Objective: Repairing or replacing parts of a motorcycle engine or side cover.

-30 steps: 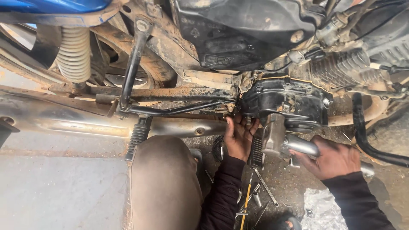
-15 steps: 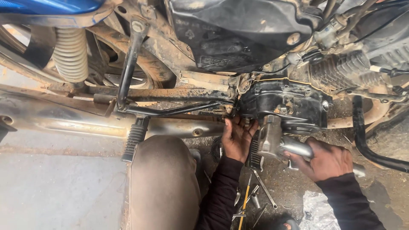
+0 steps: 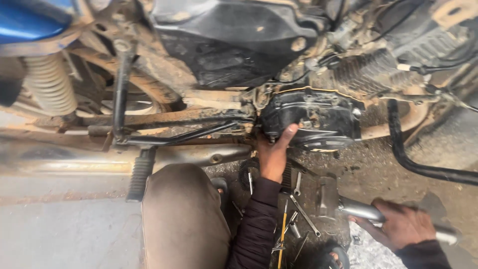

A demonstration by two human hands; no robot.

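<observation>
— Where is the left hand [image 3: 274, 154]?
— Stretched up and forward from a dark sleeve, fingers spread and pressed flat, thumb angled up.
— And the right hand [image 3: 402, 225]?
— Low at the right, palm down, fingers curled tight in a fist-like grip, dark cuff at the wrist.

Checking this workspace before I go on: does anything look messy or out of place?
Yes: wrenches and small tools lie scattered on the ground below the black engine cover, between the left hand and right hand.
</observation>
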